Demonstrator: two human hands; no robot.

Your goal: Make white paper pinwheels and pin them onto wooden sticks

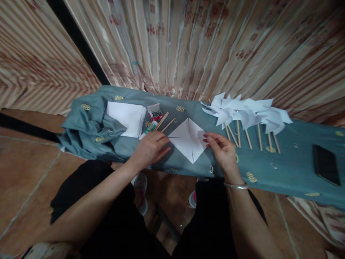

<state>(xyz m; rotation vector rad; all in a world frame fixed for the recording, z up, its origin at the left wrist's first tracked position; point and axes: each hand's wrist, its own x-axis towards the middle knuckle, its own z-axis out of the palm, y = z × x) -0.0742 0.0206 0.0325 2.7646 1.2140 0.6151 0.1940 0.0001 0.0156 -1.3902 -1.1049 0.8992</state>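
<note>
1. My dark-trousered legs (107, 216) are flanking the near edge of the cloth-covered worktop (293, 172), and light shoes (141, 190) are showing on the brown floor (32, 172) below.
2. A silvery bracelet (237, 186) is circling my right wrist.
3. My left hand (152, 147) is hovering or resting beside the paper's left corner; its grip is standing loose, thumb parted from fingers, with nothing showing between them.
4. My right hand (222, 149) is bringing its fingertips to the opposite corner; whether that grip is pinching the sheet or merely touching it, I cannot tell.
5. Between my hands, a white paper square (188, 142) is lying on the worktop, one corner pointing toward me, dark slits or creases running inward from its corners.
6. Beyond my left hand, a green-and-white tube (151, 127) and slim wooden sticks (161, 122) are lying close together, with an open small box (155, 112) sitting just past them.
7. Left of these, a stack of white paper (126, 117) is waiting; at far right, a dark phone (326, 163) is lying flat.
8. White paper pinwheels (245, 113) are overlapping in a row beyond my right hand, their sticks pointing toward me.
9. A patterned curtain (172, 46) is hanging behind everything.
</note>
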